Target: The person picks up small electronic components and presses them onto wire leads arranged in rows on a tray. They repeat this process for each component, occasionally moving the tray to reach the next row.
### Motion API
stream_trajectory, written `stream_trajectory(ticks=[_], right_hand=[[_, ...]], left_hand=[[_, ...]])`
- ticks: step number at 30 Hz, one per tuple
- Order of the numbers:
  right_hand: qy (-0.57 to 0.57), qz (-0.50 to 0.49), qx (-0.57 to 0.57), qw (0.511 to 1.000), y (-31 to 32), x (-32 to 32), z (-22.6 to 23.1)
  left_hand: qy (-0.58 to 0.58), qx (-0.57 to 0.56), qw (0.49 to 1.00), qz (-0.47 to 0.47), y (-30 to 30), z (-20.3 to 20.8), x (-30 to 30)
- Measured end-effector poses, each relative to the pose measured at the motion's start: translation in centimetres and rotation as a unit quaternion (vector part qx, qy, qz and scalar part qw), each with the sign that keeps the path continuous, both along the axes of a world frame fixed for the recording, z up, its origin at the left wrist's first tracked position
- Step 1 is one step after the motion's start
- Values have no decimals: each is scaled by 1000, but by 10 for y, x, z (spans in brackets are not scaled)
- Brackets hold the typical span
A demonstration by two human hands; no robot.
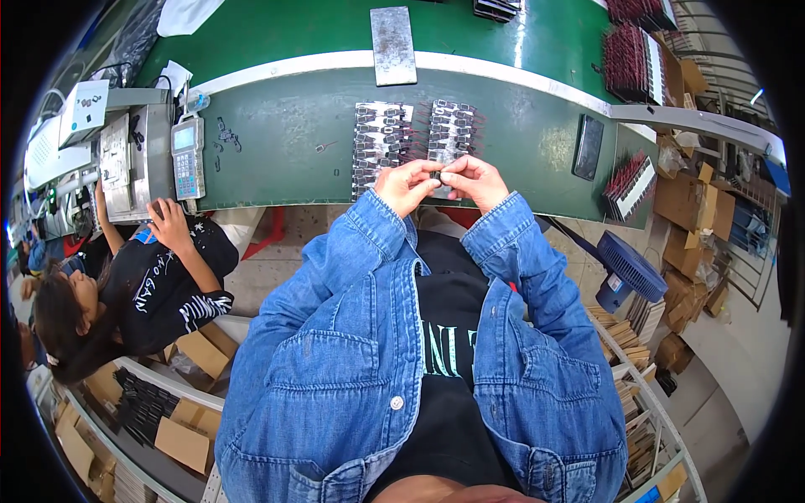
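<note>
My left hand and my right hand meet at the near edge of the green table, thumbs and fingertips pinched together. Between them is a small black part, mostly covered by the fingers. Just beyond my hands lie two metal plates set with rows of small black parts, the left plate and the right plate. Thin dark red wires stick out from the rows. My right hand overlaps the near end of the right plate.
Farther off lies a bare metal plate. A phone and a wired stack are at right; a blue fan stands below. Loose black parts and a keypad device sit left, near another person at a machine.
</note>
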State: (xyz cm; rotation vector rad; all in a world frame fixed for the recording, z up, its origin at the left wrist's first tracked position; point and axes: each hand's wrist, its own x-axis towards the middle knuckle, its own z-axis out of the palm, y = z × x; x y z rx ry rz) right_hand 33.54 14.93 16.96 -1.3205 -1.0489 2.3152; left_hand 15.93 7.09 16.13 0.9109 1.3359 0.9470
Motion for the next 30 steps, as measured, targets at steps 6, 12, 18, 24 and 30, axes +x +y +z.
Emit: stream_trajectory(ticks=[6, 12, 18, 24, 30], right_hand=[[0, 39, 90, 995, -4, 2, -5], [-92, 78, 144, 982, -11, 0, -3], [-122, 90, 148, 977, -11, -3, 1], [-68, 96, 226, 967, -7, 0, -11], [18, 65, 133, 989, 1, 0, -4]], left_hand=[[31, 14, 999, -27, 0, -8, -2], [90, 14, 992, -83, 0, -2, -6], [129, 37, 986, -102, 2, 6, -8], [97, 45, 992, -71, -3, 5, -6], [-5, -3, 998, -58, -1, -2, -8]])
